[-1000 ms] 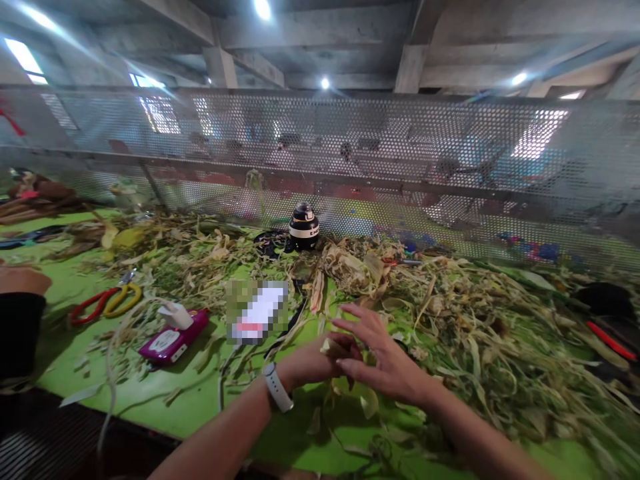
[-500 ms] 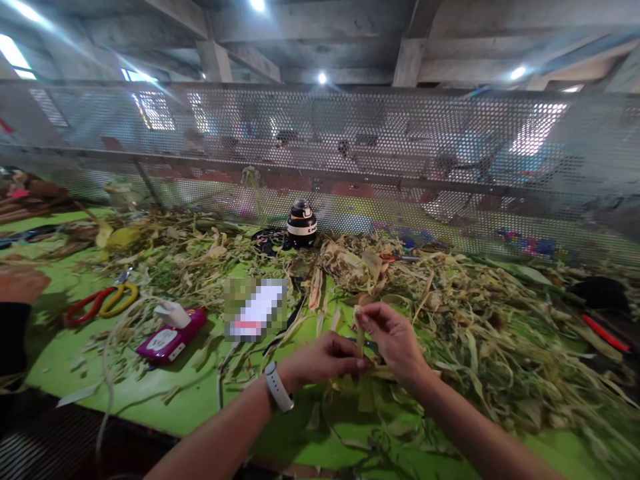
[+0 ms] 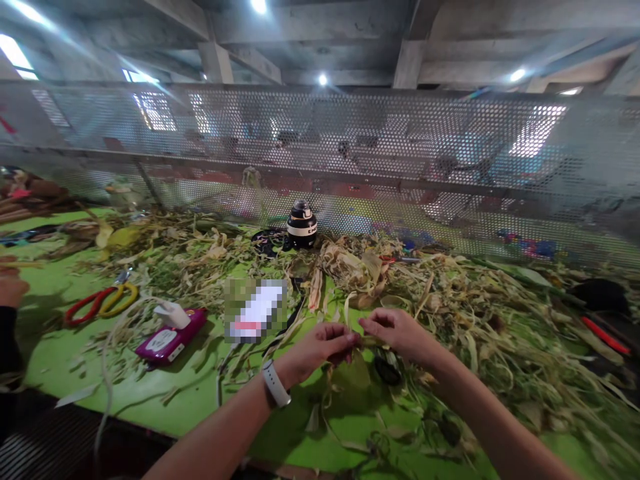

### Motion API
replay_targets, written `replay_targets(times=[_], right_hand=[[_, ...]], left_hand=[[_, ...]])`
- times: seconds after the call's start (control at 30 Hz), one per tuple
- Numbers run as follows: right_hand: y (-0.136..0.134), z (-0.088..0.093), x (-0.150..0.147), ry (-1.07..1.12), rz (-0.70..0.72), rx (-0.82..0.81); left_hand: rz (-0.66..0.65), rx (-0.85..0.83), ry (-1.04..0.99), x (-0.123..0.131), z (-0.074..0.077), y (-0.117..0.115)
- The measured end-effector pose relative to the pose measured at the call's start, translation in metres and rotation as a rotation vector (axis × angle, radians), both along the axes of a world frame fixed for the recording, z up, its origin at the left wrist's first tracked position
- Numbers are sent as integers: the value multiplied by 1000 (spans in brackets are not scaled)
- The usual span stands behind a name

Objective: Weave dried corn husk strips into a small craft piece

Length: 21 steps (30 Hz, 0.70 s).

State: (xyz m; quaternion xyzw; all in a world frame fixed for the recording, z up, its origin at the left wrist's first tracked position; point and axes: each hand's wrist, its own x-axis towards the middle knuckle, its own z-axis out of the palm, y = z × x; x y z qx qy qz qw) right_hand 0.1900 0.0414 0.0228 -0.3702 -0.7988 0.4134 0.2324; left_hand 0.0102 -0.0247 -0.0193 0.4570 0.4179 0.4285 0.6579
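My left hand [image 3: 323, 350], with a white watch band on its wrist, pinches a pale dried corn husk strip [image 3: 348, 308] between thumb and fingers. One end of the strip stands up in a curl above the fingertips. Just to the right, my right hand [image 3: 400, 337] has its thumb and fingers pressed together on the same husk, close to the left fingertips. Part of the strip is hidden by the fingers. Below the right hand, a dark oval object [image 3: 387, 371] lies on the green tabletop [image 3: 200, 407].
Loose husks [image 3: 480, 333] cover much of the right side and back. To the left are a blurred-out phone [image 3: 257, 310], a magenta power block [image 3: 173, 337] and red-yellow scissors [image 3: 103, 303]. A black jar [image 3: 302, 227] stands before the mesh partition [image 3: 350, 133]. Another person's hand [image 3: 11, 287] is far left.
My right hand has come down and turned flatter beside the left. The husk strip now curls up from the left fingers instead of stretching between both hands. The other person's hand moved left.
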Motion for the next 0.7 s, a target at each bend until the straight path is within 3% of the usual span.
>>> replay_targets(times=[0.17, 0.43, 0.53, 0.7], right_hand=[[0, 9, 7, -134, 231, 55], [9, -1, 8, -129, 215, 251], [10, -5, 6, -105, 138, 346], [5, 5, 8, 97, -227, 554]], left_hand=[[23, 20, -57, 1, 3, -1], [-75, 59, 14, -3, 5, -1], [-2, -1, -58, -2, 6, -1], [154, -78, -309, 1, 5, 2]])
